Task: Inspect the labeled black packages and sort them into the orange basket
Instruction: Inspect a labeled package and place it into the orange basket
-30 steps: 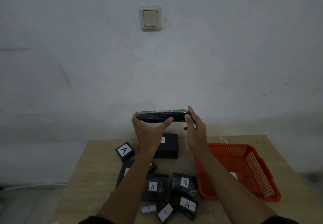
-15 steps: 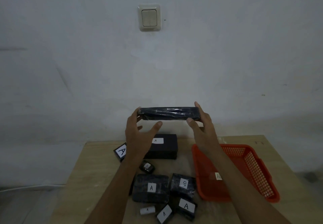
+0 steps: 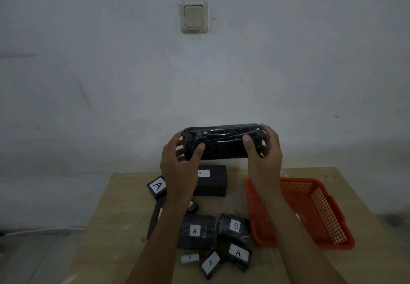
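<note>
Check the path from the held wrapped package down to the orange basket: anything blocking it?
Nothing visible blocks it. The wrapped package is held in the air by the left hand and right hand, above the table. The orange basket sits below and to the right, its mouth open; the right forearm hides part of its inside.

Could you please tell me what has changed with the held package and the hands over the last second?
The wrapped black package has been tipped from edge-on to show a broad face, with no label visible on it. Both the left hand and right hand shifted their grip, thumbs now on the near face. The packages on the table and the orange basket stayed put.
</note>
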